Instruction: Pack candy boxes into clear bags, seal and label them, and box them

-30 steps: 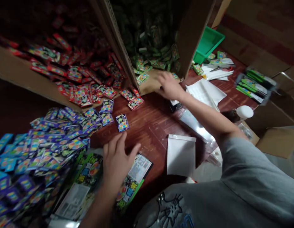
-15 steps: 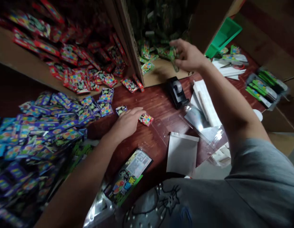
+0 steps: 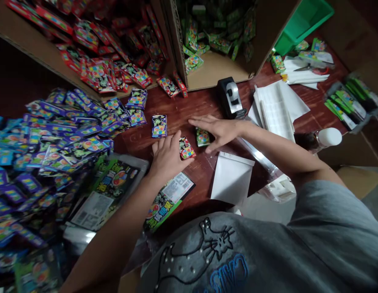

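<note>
Over the dark red table my left hand (image 3: 167, 158) lies with thumb and forefinger spread, holding nothing I can see. A small red candy box (image 3: 186, 149) sits in the crook of that thumb and forefinger. Just beyond the fingertips lies a purple candy box (image 3: 159, 125), apart from the hand. My right hand (image 3: 221, 129) has its fingers and thumb around a small green candy box (image 3: 203, 138), partly hidden beneath it, right of the red one. A printed black and green packet (image 3: 169, 199) lies below my left hand.
Cartons hold red boxes (image 3: 99, 75) and green boxes (image 3: 221, 42). Purple boxes (image 3: 75, 118) are heaped at left. A tape dispenser (image 3: 230, 97), white papers (image 3: 277, 108), an open white pouch (image 3: 233, 177), a white-capped bottle (image 3: 329, 137) and a green bin (image 3: 301, 26) are at right.
My right hand has come from the green-box carton down to the table with a green box. My left hand has shifted slightly, uncovering the purple box. The view has tilted down.
</note>
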The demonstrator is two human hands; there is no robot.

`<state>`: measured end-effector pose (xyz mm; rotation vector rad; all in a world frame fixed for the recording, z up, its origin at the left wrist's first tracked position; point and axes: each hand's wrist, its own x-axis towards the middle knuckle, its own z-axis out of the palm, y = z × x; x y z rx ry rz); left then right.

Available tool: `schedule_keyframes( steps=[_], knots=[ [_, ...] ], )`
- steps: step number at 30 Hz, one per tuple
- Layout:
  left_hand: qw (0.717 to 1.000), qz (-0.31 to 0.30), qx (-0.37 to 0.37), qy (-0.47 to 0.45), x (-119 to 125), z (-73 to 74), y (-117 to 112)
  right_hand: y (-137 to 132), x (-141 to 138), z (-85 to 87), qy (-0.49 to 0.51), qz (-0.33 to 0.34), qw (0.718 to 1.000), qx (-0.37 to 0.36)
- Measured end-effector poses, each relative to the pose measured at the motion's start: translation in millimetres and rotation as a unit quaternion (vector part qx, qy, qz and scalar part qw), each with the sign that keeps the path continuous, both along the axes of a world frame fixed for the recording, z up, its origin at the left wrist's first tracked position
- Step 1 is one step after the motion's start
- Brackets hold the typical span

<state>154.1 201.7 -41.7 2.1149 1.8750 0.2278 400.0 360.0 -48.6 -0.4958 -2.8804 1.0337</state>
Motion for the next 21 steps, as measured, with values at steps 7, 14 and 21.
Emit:
schedule_keyframes(
  steps=[7, 14, 21],
  knots=[
    [1.0, -0.015, -0.016, -0.015, 3, 1.3, -1, -27, -15, -13.8, 0.047, 0.025, 0.998, 0.045],
    [1.0, 0.013, -0.015, 0.002, 8, 3.7, -2, -43, -34, 14.4, -0.139, -0.265, 0.94, 0.166],
    [0.999, 0.026, -0.019, 0.002, 13, 4.9, -2, -49, -30, 43.1, -0.204, -0.257, 0.945, 0.004]
  ],
)
